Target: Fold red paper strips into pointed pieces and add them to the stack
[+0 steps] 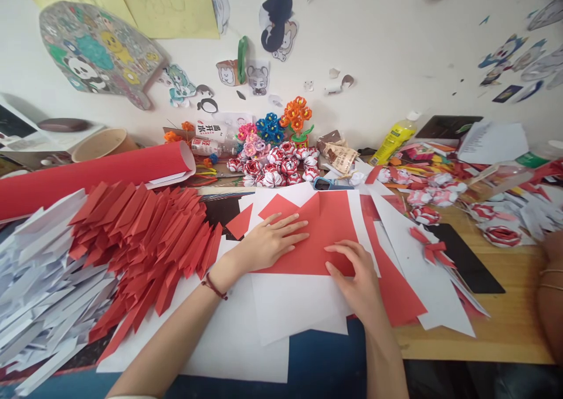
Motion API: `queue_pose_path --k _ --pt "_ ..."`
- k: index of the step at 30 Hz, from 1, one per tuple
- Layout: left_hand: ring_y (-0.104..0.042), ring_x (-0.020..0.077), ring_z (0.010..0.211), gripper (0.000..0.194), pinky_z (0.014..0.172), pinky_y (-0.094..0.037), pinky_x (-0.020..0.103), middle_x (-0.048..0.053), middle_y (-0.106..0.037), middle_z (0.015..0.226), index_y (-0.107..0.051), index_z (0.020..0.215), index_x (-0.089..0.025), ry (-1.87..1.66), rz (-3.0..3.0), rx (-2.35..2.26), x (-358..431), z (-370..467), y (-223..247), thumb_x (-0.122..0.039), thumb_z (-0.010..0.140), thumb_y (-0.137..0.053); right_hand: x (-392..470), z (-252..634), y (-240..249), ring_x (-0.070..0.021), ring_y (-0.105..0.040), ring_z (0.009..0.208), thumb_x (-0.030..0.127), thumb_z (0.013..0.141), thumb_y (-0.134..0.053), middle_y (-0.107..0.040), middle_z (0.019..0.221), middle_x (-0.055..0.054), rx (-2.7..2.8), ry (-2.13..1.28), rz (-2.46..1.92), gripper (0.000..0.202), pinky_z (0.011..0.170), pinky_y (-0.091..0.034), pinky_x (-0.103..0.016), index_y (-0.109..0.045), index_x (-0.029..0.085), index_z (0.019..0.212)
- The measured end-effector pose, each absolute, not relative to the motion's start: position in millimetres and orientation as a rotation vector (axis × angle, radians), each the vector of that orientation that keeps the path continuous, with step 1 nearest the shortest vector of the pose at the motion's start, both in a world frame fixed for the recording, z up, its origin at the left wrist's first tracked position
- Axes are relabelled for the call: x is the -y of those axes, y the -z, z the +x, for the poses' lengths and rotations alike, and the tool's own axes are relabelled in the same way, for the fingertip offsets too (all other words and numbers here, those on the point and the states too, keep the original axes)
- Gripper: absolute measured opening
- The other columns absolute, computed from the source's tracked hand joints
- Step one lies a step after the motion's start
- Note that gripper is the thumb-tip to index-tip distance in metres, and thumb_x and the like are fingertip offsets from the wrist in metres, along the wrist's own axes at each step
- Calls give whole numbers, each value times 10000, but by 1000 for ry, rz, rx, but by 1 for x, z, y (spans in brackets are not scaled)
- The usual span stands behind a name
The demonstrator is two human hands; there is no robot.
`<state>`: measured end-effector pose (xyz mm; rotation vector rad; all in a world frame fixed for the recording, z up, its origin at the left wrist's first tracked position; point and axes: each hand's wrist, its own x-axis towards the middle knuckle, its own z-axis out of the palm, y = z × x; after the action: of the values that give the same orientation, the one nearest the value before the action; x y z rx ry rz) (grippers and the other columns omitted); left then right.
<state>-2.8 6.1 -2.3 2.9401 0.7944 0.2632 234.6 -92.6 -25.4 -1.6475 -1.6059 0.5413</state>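
Atop white paper (301, 308) at centre lies the red sheet (338, 220). The left hand (272, 242) rests flat on it, fingers slightly spread. The right hand (355, 270) touches its right part, thumb and forefinger apart. Folded red strips (143, 229) lie to the left.

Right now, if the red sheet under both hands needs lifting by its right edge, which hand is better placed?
Probably the right hand: it is at that side of the red sheet, thumb and fingers apart, while the left hand lies flat farther left.
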Motion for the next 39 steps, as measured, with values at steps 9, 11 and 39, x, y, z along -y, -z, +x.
queue_pose_path --k 9,11,39 --pt "-225 213 1487 445 1194 -214 446 -4 -330 1574 -424 1453 -326 -260 2938 -773 -6 -3 2 -342 1019 -331 92 232 24 -285 -488 1175 367 843 -626 -567 1195 -55 1604 -526 -1675 218 999 -419 -465 -671 298 1045" --pt "-218 224 1490 437 1190 -217 459 -9 -300 1587 -440 1440 -352 -242 2936 -765 -7 -4 0 -372 1016 -337 92 232 24 -284 -489 1169 358 836 -634 -568 1187 -55 1599 -528 -1677 212 1003 -413 -467 -675 295 1035" --pt "-376 238 1419 667 1158 -374 355 138 -411 1511 -455 1422 -40 -393 2985 -1383 127 68 17 -525 980 -339 89 232 29 -270 -538 1102 327 803 -655 -586 1116 -58 1589 -466 -1622 82 993 -390 -454 -666 248 823"
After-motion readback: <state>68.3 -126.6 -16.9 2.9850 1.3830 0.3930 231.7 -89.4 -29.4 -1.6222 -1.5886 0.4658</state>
